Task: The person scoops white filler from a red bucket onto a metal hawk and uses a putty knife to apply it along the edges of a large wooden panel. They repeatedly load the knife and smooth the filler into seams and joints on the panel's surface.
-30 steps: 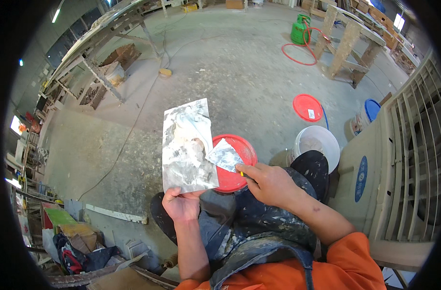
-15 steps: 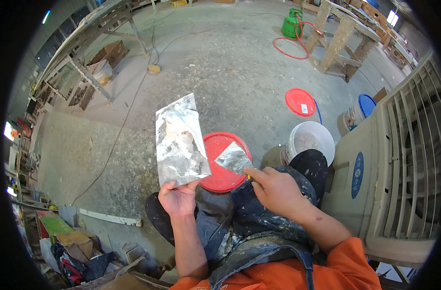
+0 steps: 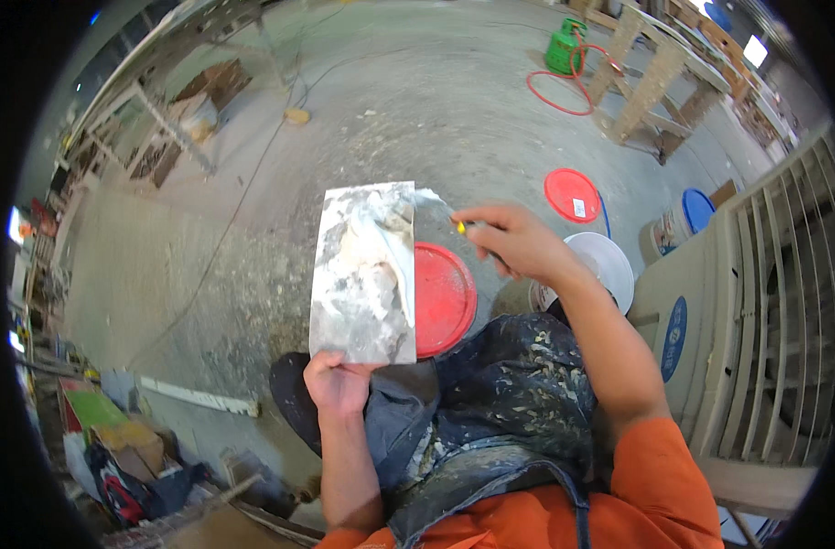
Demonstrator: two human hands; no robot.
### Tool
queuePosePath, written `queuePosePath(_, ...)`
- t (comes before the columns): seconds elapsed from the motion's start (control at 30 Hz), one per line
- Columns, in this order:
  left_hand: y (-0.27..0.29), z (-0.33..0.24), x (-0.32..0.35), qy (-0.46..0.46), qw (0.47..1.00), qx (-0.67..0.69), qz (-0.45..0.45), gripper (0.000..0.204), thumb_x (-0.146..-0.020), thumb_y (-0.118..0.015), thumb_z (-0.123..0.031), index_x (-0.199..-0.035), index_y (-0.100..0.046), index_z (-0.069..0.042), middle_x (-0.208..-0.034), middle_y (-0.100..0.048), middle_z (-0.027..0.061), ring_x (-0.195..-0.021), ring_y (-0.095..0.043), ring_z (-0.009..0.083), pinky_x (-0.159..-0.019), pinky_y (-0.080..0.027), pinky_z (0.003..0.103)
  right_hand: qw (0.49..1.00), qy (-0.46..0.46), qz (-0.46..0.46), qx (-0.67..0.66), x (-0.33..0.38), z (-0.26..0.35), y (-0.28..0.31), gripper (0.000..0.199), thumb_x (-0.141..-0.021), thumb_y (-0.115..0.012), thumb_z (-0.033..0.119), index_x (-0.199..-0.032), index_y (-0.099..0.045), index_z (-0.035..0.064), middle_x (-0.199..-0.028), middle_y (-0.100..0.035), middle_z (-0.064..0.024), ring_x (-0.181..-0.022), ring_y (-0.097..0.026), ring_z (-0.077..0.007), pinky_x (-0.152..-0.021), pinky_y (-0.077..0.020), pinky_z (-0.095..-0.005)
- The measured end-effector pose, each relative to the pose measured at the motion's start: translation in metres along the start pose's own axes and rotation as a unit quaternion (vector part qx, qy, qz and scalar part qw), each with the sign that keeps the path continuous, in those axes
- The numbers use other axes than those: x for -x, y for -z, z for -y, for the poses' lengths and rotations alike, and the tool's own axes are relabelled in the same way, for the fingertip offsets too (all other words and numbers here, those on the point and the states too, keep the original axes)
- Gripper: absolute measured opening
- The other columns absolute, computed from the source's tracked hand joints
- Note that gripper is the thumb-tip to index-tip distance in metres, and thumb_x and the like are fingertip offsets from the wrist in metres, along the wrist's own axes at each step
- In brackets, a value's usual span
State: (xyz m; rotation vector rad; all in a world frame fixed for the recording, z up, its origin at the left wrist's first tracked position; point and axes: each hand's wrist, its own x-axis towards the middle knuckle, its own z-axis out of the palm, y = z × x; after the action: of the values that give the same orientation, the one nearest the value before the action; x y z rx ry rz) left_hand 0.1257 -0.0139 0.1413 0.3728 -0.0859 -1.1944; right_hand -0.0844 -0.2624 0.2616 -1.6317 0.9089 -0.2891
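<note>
Board (image 3: 367,349): rectangular, held in front of the person, overlapping 1 red lid (image 3: 448,302) in view.
Paste (image 3: 373,240): white to cream, smeared across the board's upper face.
Left hand (image 3: 338,386): clamped on the board's near edge, thumb on top.
Right hand (image 3: 520,242): apart from the left, closed round a scraper (image 3: 429,197).
Scraper blade: blurred, at the board's far right corner; contact cannot be told.
White bucket (image 3: 616,265): right of the lid, partly hidden.

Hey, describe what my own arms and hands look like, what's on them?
Your left hand and right hand are bare, without gloves. Your forearms are uncovered too, with no watch showing. The right sleeve is orange and short; only a little of the orange left sleeve shows.
</note>
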Motion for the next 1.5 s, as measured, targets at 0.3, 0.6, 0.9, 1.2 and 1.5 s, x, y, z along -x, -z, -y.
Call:
queuePosePath(0.3, -0.006, 0.018, -0.004, -0.059, 0.987, -0.145, -0.025, 0.069, -0.086, -0.059, -0.01, -0.149, -0.036, 0.006, -0.143, -0.055, 0.0238, -0.124, -0.06, 0.0434, -0.098, -0.055, 0.06, 0.959, 0.123, 0.011, 0.253, 0.082, -0.026, -0.074, 0.031, -0.094, -0.06, 0.022, -0.119, -0.071, 0.0069, -0.1, -0.072, -0.0221, -0.094, -0.068, -0.0416, -0.084, -0.0543, -0.0486)
queuePosePath(0.6, -0.009, 0.022, 0.008, -0.04, 0.987, -0.157, -0.021, 0.07, -0.078, -0.06, -0.004, -0.143, -0.041, 0.008, -0.13, -0.061, 0.0263, -0.112, -0.067, 0.0429, -0.089, -0.06, 0.058, 0.948, 0.152, -0.057, 0.273, -0.006, -0.015, -0.046, 0.03, -0.092, -0.061, 0.024, -0.116, -0.074, 0.0107, -0.101, -0.073, -0.0194, -0.095, -0.07, -0.0382, -0.083, -0.0538, -0.0445)
queuePosePath(0.9, 0.035, 0.008, 0.01, -0.009, 0.988, -0.156, 0.015, 0.076, -0.075, -0.061, -0.003, -0.147, -0.039, 0.007, -0.137, -0.058, 0.0236, -0.121, -0.062, 0.0451, -0.094, -0.057, 0.06, 0.875, 0.252, -0.017, 0.414, -0.03, 0.047, -0.014, 0.034, -0.089, -0.061, 0.02, -0.12, -0.072, 0.0122, -0.099, -0.073, -0.0178, -0.088, -0.068, -0.0388, -0.076, -0.0522, -0.0479)
queuePosePath(1.2, 0.009, 0.011, 0.003, 0.017, 0.996, 0.079, 0.039, 0.08, -0.075, -0.057, -0.004, -0.152, -0.039, 0.001, -0.151, -0.049, 0.0219, -0.138, -0.049, 0.0429, -0.114, -0.039, 0.063, 0.803, 0.423, -0.176, 0.382, -0.016, -0.06, -0.03, 0.037, -0.086, -0.065, 0.005, -0.122, -0.069, 0.0156, -0.103, -0.069, -0.0115, -0.087, -0.069, -0.0337, -0.072, -0.0548, -0.0439)
queuePosePath(1.5, 0.025, 0.001, 0.007, -0.031, 0.998, 0.052, 0.031, 0.078, -0.076, -0.058, -0.005, -0.152, -0.039, 0.001, -0.15, -0.049, 0.0227, -0.135, -0.051, 0.0457, -0.101, -0.049, 0.069, 0.899, 0.292, -0.112, 0.306, 0.026, -0.077, -0.081, 0.038, -0.088, -0.063, 0.006, -0.125, -0.066, 0.0139, -0.101, -0.069, -0.0143, -0.087, -0.068, -0.0363, -0.073, -0.0558, -0.0445)
